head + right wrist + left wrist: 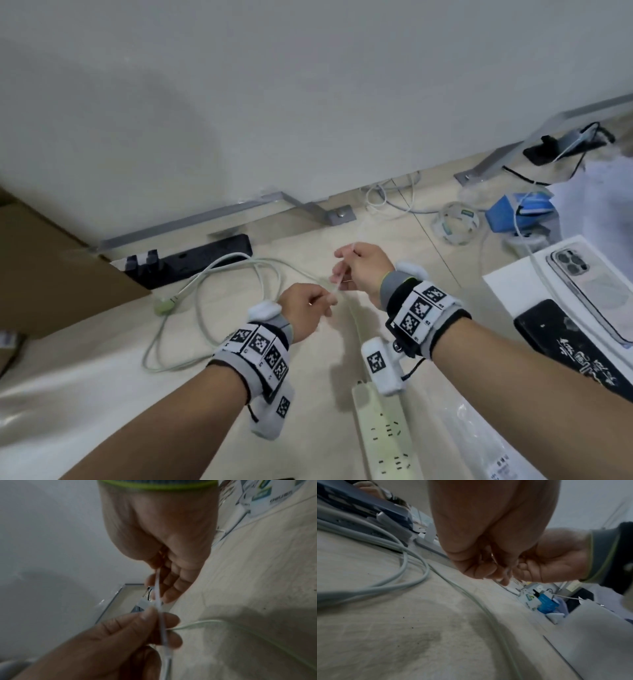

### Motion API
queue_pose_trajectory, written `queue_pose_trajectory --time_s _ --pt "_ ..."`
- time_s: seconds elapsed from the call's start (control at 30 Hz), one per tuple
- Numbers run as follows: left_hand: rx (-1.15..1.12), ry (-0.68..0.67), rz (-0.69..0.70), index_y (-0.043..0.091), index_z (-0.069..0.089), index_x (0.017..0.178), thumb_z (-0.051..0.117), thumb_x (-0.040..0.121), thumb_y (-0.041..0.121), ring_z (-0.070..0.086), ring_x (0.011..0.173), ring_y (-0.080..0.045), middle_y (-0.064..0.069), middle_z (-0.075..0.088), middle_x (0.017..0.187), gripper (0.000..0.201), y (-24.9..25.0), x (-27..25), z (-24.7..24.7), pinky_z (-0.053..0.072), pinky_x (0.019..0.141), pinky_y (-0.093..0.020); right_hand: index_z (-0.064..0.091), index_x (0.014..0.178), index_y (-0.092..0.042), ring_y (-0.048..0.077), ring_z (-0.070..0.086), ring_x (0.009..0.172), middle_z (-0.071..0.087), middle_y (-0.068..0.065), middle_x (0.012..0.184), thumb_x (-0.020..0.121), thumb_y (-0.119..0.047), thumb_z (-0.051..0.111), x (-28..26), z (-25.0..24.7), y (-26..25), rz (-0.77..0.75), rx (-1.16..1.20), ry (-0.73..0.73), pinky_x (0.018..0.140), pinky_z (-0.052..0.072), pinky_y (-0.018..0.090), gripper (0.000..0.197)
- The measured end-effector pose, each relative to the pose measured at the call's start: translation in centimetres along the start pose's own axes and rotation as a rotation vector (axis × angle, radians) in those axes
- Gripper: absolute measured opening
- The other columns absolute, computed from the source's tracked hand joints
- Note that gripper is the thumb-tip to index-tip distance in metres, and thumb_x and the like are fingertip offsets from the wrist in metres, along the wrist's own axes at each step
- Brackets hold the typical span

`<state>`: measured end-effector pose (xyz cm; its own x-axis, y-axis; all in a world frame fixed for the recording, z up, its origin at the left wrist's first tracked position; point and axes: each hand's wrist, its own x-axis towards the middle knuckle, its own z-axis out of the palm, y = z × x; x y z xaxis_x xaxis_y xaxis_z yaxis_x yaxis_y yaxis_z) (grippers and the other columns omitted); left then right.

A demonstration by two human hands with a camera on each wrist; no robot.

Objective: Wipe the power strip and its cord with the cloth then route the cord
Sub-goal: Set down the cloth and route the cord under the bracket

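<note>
Beige floor along a white wall. Held: one thin pale strip (337,284), possibly a cable tie, though the wrist views are blurred; my right hand (364,270) pinches its upper end, my left hand (305,308) its lower end. Cord (239,270): pale green, looped loose on the floor just left of my grip, unrouted. Power strip (383,435): white, below the grip, nearer me. Black strip (191,260): beyond the loops, by the wall. Cloth: none seen. Judgement: wiping likely finished; bundling and routing remain.
</note>
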<state>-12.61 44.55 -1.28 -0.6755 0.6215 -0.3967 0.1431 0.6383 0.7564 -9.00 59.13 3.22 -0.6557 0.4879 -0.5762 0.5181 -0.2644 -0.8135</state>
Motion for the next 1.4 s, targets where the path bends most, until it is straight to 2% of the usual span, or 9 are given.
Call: queue_pose_trajectory --time_s 0.1,0.2,0.33,0.43,0.67,0.8,1.0,1.27,1.4 --pt "0.167 0.089 -0.017 0.028 0.068 0.097 0.057 0.091 0.037 0.064 0.089 -0.017 0.005 0.068 0.104 0.016 -1.5 2.9 -0.8 0.046 0.079 -0.025 0.062 0.094 -0.010 0.026 0.056 0.059 0.054 0.006 0.075 0.098 -0.014 0.035 3.0 -0.4 1.1 0.044 -0.202 0.136 0.054 0.052 0.030 0.028" --pt "0.443 0.125 -0.057 0.024 0.055 0.125 0.055 0.092 0.035 0.051 0.116 -0.024 -0.003 0.052 0.131 0.035 -3.8 5.6 -2.2 0.041 0.099 -0.036 0.064 0.090 -0.016 0.030 0.062 0.083 0.066 0.005 0.090 0.089 -0.030 0.049 5.2 -0.5 2.8 -0.053 -0.773 0.046 0.072 0.053 0.033 0.021" --pt "0.762 0.196 0.020 0.025 0.047 0.129 0.055 0.088 0.041 0.040 0.122 -0.026 -0.003 0.045 0.135 0.045 -5.0 7.8 -4.3 0.034 0.103 -0.039 0.055 0.101 -0.026 0.025 0.060 0.083 0.058 -0.001 0.097 0.078 -0.056 0.053 6.2 1.0 5.1 -0.150 -1.184 -0.169 0.074 0.052 0.034 0.038" --pt "0.837 0.156 0.004 0.025 0.041 0.130 0.054 0.085 0.044 0.037 0.124 -0.025 -0.002 0.042 0.136 0.050 -5.1 9.5 -4.8 0.030 0.103 -0.040 0.053 0.106 -0.021 0.028 0.060 0.088 0.059 0.004 0.103 0.085 -0.046 0.052 7.5 2.0 5.5 -0.232 -1.316 -0.199 0.071 0.048 0.032 0.033" --pt "0.904 0.125 -0.165 0.023 0.035 0.133 0.047 0.077 0.015 0.044 0.119 -0.026 -0.002 0.050 0.130 0.057 -4.8 12.6 -4.7 0.030 0.102 -0.039 0.043 0.088 -0.015 0.026 0.051 0.073 0.051 0.003 0.082 0.090 -0.030 0.048 9.2 -0.4 4.2 -0.181 -1.032 0.061 0.064 0.038 0.029 0.015" --pt "0.889 0.216 -0.130 0.018 0.043 0.127 0.042 0.091 0.023 0.046 0.117 -0.027 -0.003 0.054 0.126 0.036 -5.2 13.4 -4.1 0.033 0.097 -0.038 0.044 0.088 -0.014 0.025 0.047 0.068 0.049 0.004 0.077 0.093 -0.034 0.046 10.6 -2.7 3.6 -0.096 -0.995 0.226 0.063 0.037 0.028 0.020" --pt "0.777 0.196 0.065 0.020 0.060 0.103 0.043 0.096 0.025 0.055 0.095 -0.027 -0.002 0.064 0.102 0.019 -6.0 15.2 -4.0 0.041 0.086 -0.035 0.057 0.101 -0.012 0.028 0.058 0.079 0.063 0.009 0.097 0.090 -0.030 0.049 12.9 -4.1 2.9 0.014 -1.045 0.211 0.068 0.042 0.027 0.022" --pt "0.668 0.322 0.109 0.019 0.062 0.112 0.047 0.095 0.024 0.053 0.099 -0.027 -0.004 0.064 0.109 0.023 -5.8 15.3 -3.2 0.038 0.085 -0.033 0.054 0.101 -0.019 0.025 0.060 0.084 0.060 0.000 0.097 0.086 -0.051 0.052 13.8 -4.7 2.9 -0.095 -0.905 0.276 0.070 0.042 0.027 0.035" --pt "0.636 0.340 0.081 0.019 0.061 0.108 0.048 0.092 0.024 0.052 0.098 -0.027 -0.004 0.063 0.107 0.021 -5.6 15.3 -3.1 0.041 0.083 -0.035 0.059 0.109 -0.013 0.029 0.059 0.094 0.059 0.009 0.107 0.098 -0.024 0.039 14.0 -3.4 2.3 -0.264 -0.869 0.224 0.071 0.037 0.026 0.025"
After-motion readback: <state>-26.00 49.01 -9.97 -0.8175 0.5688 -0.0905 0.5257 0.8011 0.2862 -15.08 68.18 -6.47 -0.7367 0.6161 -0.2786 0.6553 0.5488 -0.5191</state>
